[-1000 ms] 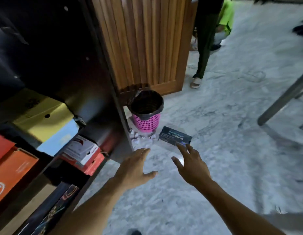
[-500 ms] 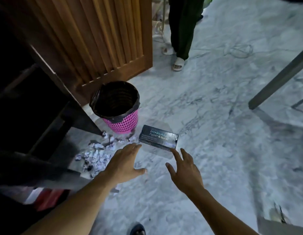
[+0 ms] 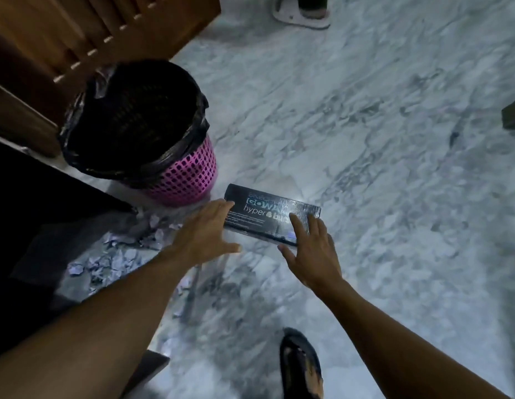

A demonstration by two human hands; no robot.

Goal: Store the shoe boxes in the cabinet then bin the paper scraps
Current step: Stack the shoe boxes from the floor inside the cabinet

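A black shoe box [image 3: 262,214] with pale lettering lies flat on the marble floor. My left hand [image 3: 204,234] is spread open at the box's left end, fingertips at its edge. My right hand [image 3: 313,249] is open too, its fingers lying over the box's right part. A pink mesh bin [image 3: 181,180] lined with a black bag stands just left of the box. Crumpled paper scraps [image 3: 118,257] are scattered on the floor below the bin, beside the dark cabinet [image 3: 34,226].
A slatted wooden door [image 3: 77,30] stands open behind the bin. Another person's sandalled foot [image 3: 302,15] is at the top. My own dark shoe [image 3: 302,367] is at the bottom. A dark furniture leg [image 3: 512,113] pokes in at the right edge.
Both hands have reached forward and down to the black box, which they were short of before. The view has tilted down, so the cabinet shelves with boxes have left the frame.
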